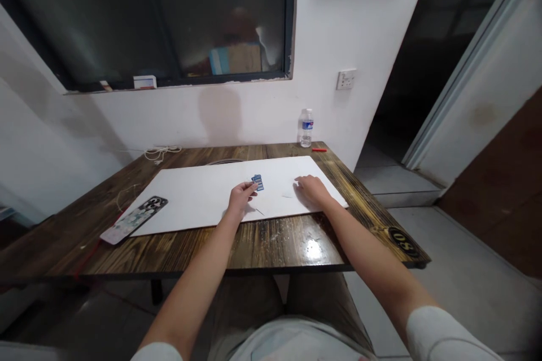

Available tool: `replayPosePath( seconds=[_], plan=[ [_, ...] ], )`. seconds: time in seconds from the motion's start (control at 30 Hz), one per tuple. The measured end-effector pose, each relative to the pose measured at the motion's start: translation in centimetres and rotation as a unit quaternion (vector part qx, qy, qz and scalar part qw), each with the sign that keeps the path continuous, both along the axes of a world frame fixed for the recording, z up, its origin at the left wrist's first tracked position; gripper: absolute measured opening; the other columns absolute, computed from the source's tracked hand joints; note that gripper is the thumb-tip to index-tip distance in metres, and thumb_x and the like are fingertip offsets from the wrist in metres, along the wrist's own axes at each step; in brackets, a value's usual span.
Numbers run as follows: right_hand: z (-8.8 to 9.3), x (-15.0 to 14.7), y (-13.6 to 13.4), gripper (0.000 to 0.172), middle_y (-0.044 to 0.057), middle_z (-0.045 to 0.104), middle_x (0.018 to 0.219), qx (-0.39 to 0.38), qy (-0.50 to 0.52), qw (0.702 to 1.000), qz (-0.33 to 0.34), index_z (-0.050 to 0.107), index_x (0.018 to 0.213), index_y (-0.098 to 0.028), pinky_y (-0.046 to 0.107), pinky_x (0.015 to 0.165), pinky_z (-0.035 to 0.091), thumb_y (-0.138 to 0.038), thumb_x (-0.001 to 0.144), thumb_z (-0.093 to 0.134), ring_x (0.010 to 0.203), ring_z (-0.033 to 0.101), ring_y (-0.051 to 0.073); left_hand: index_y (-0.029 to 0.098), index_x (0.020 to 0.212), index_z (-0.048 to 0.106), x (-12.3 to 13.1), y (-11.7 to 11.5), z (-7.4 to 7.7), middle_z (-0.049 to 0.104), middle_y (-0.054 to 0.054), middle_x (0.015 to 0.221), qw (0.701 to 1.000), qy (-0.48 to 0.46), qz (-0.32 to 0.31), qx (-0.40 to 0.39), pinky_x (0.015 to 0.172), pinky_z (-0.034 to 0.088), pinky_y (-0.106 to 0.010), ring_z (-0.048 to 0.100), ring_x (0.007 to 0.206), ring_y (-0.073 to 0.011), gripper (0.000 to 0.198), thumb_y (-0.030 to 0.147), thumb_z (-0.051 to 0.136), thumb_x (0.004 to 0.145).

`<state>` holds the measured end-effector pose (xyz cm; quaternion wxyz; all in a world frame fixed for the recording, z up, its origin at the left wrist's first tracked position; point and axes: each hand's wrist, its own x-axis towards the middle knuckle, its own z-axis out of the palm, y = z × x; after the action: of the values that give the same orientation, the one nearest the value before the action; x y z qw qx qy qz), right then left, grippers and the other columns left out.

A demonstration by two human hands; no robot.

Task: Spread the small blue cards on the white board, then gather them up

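My left hand pinches a small blue-and-white printed card by its lower edge, just above a large white board. My right hand rests flat on the board's right side, holding nothing. Both hands are over the board, which lies on a dark wooden table. A few thin dark marks lie on the white surface near my hands.
A smartphone in a patterned case lies left of the board, with thin wire beside it. At the back stand a water bottle, a red pen and a coiled white cable. The wall and a window rise behind the table.
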<state>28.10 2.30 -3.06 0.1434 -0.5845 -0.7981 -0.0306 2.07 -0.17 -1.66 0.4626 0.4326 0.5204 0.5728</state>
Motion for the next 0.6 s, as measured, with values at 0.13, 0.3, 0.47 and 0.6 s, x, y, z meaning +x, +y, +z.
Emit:
replayPosePath(
  seconds=[0.13, 0.3, 0.47, 0.6],
  plan=[
    [0.06, -0.12, -0.06, 0.034, 0.012, 0.07, 0.11, 0.007, -0.005, 1.0, 0.005, 0.064, 0.122, -0.016, 0.034, 0.087, 0.038, -0.026, 0.096, 0.044, 0.104, 0.06, 0.026, 0.017, 0.075, 0.068, 0.09, -0.17, 0.12, 0.067, -0.002, 0.064, 1.0, 0.009, -0.005, 0.005, 0.055, 0.037, -0.023, 0.06, 0.057, -0.0132, 0.046, 0.045, 0.086, 0.043],
    [-0.27, 0.08, 0.05, 0.037, 0.012, 0.068, 0.112, 0.019, 0.003, 1.0, 0.019, 0.062, 0.126, -0.017, 0.034, 0.085, 0.038, -0.019, 0.093, 0.046, 0.104, 0.058, 0.026, 0.017, 0.075, 0.068, 0.16, -0.24, 0.14, 0.068, -0.003, 0.066, 0.999, 0.033, -0.007, 0.016, 0.055, 0.037, -0.024, 0.06, 0.057, -0.0141, 0.047, 0.047, 0.085, 0.044],
    [-0.49, 0.27, -0.02, 0.035, 0.011, 0.066, 0.107, 0.024, 0.005, 0.999, 0.037, 0.067, 0.121, -0.024, 0.034, 0.083, 0.037, -0.018, 0.093, 0.047, 0.101, 0.057, 0.026, 0.017, 0.076, 0.068, 0.08, -0.29, 0.14, 0.068, -0.003, 0.066, 0.999, 0.036, -0.008, 0.011, 0.055, 0.037, -0.024, 0.061, 0.058, -0.0141, 0.046, 0.046, 0.085, 0.046],
    [-0.12, 0.35, -0.18, 0.028, 0.012, 0.066, 0.103, 0.018, -0.008, 0.999, 0.032, 0.073, 0.106, -0.022, 0.034, 0.083, 0.036, -0.02, 0.093, 0.048, 0.099, 0.056, 0.026, 0.017, 0.077, 0.068, 0.05, -0.27, 0.09, 0.069, -0.003, 0.068, 0.999, 0.041, -0.008, 0.012, 0.056, 0.037, -0.024, 0.061, 0.059, -0.0147, 0.045, 0.047, 0.084, 0.047]
  ],
)
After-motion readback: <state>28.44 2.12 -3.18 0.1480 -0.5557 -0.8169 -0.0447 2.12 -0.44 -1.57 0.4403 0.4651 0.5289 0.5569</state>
